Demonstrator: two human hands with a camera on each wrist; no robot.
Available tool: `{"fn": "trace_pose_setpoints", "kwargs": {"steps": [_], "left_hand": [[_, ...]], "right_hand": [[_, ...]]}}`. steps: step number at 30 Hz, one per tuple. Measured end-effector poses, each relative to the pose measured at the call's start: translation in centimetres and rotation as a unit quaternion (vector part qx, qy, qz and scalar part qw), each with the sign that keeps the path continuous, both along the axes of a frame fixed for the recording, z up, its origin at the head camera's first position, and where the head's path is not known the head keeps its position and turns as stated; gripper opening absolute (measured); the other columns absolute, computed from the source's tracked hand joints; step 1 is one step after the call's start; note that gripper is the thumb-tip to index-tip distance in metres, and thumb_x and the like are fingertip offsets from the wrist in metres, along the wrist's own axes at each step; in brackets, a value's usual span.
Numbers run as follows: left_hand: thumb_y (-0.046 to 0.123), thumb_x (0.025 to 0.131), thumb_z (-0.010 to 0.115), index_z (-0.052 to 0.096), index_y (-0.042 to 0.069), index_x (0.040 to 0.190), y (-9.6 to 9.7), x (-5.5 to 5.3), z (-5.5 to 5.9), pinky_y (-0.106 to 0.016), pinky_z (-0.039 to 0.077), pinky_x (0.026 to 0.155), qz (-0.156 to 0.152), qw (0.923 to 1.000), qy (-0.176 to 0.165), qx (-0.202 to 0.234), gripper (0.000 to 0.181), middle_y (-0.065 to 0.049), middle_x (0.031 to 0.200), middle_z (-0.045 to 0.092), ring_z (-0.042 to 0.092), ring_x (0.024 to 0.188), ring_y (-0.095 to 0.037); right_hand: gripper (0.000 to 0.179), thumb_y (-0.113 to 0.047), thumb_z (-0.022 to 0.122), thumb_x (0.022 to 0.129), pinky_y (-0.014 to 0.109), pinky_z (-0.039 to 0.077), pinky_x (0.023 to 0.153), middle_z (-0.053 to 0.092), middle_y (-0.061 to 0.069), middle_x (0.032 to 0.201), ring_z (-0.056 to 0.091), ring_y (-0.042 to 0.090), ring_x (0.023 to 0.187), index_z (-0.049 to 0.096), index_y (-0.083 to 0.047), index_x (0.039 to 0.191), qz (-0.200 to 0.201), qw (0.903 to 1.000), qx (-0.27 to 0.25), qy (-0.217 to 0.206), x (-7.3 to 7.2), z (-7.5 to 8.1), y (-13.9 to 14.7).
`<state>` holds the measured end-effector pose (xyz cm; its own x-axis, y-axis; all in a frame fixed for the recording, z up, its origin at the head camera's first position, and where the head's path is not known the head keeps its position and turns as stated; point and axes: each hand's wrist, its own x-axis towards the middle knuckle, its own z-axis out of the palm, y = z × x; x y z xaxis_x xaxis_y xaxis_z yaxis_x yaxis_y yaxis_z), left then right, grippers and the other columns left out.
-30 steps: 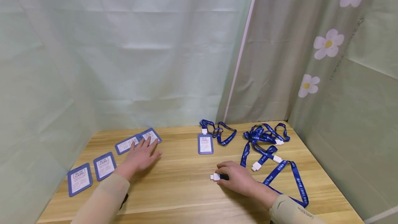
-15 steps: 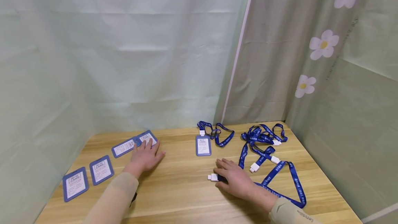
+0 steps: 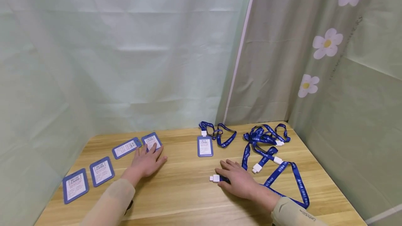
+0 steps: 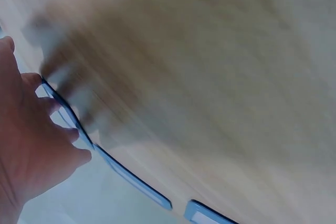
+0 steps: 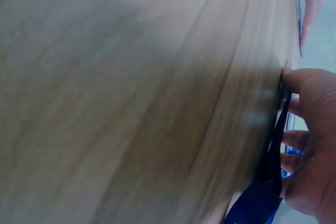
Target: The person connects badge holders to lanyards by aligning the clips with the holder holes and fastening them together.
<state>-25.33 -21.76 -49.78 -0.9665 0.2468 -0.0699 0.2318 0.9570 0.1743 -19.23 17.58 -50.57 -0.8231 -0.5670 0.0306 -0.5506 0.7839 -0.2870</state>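
My left hand (image 3: 147,163) lies palm down with fingers spread, its fingertips on the lower part of a blue-framed badge holder (image 3: 152,140) at the back left. In the left wrist view the fingers (image 4: 69,134) meet that holder's edge. My right hand (image 3: 238,180) is low over the table, thumb and fingers on either side of a blue lanyard (image 3: 224,179). Its white clip (image 3: 215,178) points left, out past the fingertips. The right wrist view shows the dark strap (image 5: 273,156) running beneath the palm, between thumb and fingers.
More badge holders lie left: one (image 3: 126,148) beside the touched holder, two (image 3: 102,171) nearer the front. A badge holder (image 3: 205,146) with its lanyard (image 3: 226,137) attached lies at back centre. Tangled lanyards (image 3: 262,137) with white clips fill the right. Curtains (image 3: 163,62) border the wooden table (image 3: 176,198).
The left hand has shifted the badge holder under its fingers slightly right, opening a gap from its neighbour. The right hand's fingers have spread a little around the lanyard, which stays in place.
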Motion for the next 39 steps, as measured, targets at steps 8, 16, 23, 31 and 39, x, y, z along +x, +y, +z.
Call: {"fn": "trace_pose_setpoints", "kwargs": {"steps": [8,16,23,31,39], "left_hand": [[0.055,0.107,0.039,0.042,0.011,0.157,0.0,1.8,-0.4,-0.078,0.010,0.112,-0.042,0.9989,0.001,0.022,0.066,-0.024,0.163,0.029,0.017,0.145,-0.061],[0.058,0.106,0.040,0.046,0.015,0.155,0.2,4.1,-0.4,-0.076,0.017,0.113,-0.085,0.9961,0.006,0.023,0.066,-0.019,0.163,0.033,0.021,0.146,-0.058],[0.052,0.104,0.053,0.047,0.012,0.154,0.4,4.8,0.0,-0.079,0.022,0.108,-0.060,0.9956,0.057,0.044,0.064,-0.023,0.158,0.039,0.031,0.143,-0.055],[0.060,0.099,0.053,0.030,-0.009,0.155,1.7,2.0,0.3,-0.081,0.016,0.108,0.119,0.9904,0.032,0.063,0.092,-0.037,0.157,0.028,0.023,0.142,-0.060],[0.058,0.099,0.054,0.034,-0.002,0.157,1.6,1.4,0.0,-0.081,0.009,0.109,0.127,0.9906,0.003,0.051,0.086,-0.037,0.159,0.023,0.016,0.144,-0.061]], "right_hand": [[0.055,-0.045,0.061,0.102,0.060,0.027,0.118,0.041,0.016,0.159,0.034,0.041,0.147,0.056,-0.017,0.149,0.006,0.9999,-0.008,-0.006,0.0,0.1,0.3],[0.054,-0.044,0.061,0.102,0.060,0.025,0.119,0.040,0.015,0.160,0.032,0.040,0.148,0.056,-0.017,0.149,0.001,0.9998,-0.015,-0.012,0.2,0.0,0.5],[0.054,-0.044,0.061,0.102,0.061,0.025,0.119,0.040,0.016,0.160,0.033,0.041,0.148,0.056,-0.017,0.149,0.005,0.9999,-0.014,-0.009,0.1,-0.1,0.5],[0.055,-0.047,0.059,0.103,0.059,0.024,0.120,0.039,0.013,0.161,0.031,0.039,0.149,0.055,-0.019,0.150,-0.003,0.9999,-0.004,-0.015,-0.3,-0.2,0.3],[0.054,-0.045,0.061,0.102,0.061,0.025,0.119,0.041,0.014,0.160,0.033,0.040,0.148,0.056,-0.019,0.149,0.004,0.9999,-0.007,-0.011,-0.2,-0.2,0.1]]}}
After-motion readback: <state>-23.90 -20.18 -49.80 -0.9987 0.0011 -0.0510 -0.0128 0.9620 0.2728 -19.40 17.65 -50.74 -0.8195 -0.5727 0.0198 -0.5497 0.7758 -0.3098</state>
